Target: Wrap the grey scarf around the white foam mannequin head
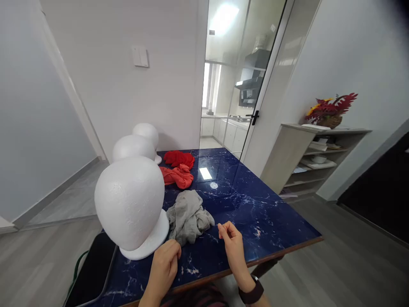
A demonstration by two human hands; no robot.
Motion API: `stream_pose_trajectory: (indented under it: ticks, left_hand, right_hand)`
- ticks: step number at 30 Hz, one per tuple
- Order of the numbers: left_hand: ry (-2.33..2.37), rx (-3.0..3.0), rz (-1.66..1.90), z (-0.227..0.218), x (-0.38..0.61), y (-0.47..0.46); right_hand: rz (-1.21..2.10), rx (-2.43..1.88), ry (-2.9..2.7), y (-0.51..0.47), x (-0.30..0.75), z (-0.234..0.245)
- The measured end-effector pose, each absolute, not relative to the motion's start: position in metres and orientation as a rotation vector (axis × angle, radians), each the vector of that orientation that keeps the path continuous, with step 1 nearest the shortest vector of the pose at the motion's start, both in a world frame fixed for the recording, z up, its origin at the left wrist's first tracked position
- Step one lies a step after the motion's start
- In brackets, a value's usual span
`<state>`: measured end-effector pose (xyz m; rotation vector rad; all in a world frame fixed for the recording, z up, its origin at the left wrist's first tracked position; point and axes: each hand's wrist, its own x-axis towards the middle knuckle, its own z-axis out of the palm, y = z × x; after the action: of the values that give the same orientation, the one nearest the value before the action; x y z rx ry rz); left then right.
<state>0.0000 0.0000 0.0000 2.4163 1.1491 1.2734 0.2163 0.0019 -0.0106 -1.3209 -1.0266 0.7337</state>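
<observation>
A crumpled grey cloth (188, 215) lies on the dark blue marbled table, close to the base of the nearest white foam head (131, 200). My left hand (164, 262) rests by the table's front edge with its fingers curled in, just below the cloth; what is inside them, if anything, is hidden. Thumb and fingertips of my right hand (231, 241) are pinched together right beside the cloth's right tip. Whether a thin bit of it is caught between them is too small to tell.
Two more foam heads, a middle one (134, 147) and a far one (147, 133), stand behind the first. An orange-red cloth (179, 175) and a red cloth (179, 158) lie beside them. A black tablet-like device (92, 268) with a green cable sits at the left edge.
</observation>
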Motion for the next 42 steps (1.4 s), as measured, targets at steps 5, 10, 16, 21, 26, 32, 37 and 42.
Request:
stream_pose_trajectory:
  ticks: [5,10,16,21,26,32,37,42]
  left_hand:
    - [1.056,2.32,1.549,0.013,-0.001,-0.011]
    - [0.908,2.236,1.665,0.032,0.003,-0.03]
    - [0.964,2.228,1.54,0.032,0.002,-0.035]
    - [1.047,2.422,1.639,0.019,-0.011,-0.034]
    - [1.252,2.472,1.611,-0.001,-0.03,-0.038]
    - [1.97,1.976,1.643,-0.012,-0.065,-0.037]
    - [1.989,1.592,1.857,-0.001,-0.078,-0.007]
    - [1.819,1.563,1.778,0.018,-0.071,0.015]
  right_hand:
    - [0.722,-1.314,-1.041,0.002,0.217,-0.011]
    - [0.724,-1.321,-1.039,0.002,0.217,-0.013]
    - [0.719,-1.336,-1.045,0.002,0.217,-0.015]
    - [0.709,-1.335,-1.037,0.002,0.217,-0.015]
    - [0.704,-1.331,-1.042,0.002,0.217,-0.014]
    - [0.684,-1.333,-1.096,0.002,0.215,-0.015]
    - [0.505,-1.391,-1.234,0.005,0.212,-0.003]
    - [0.353,-1.356,-1.737,0.033,0.202,0.022]
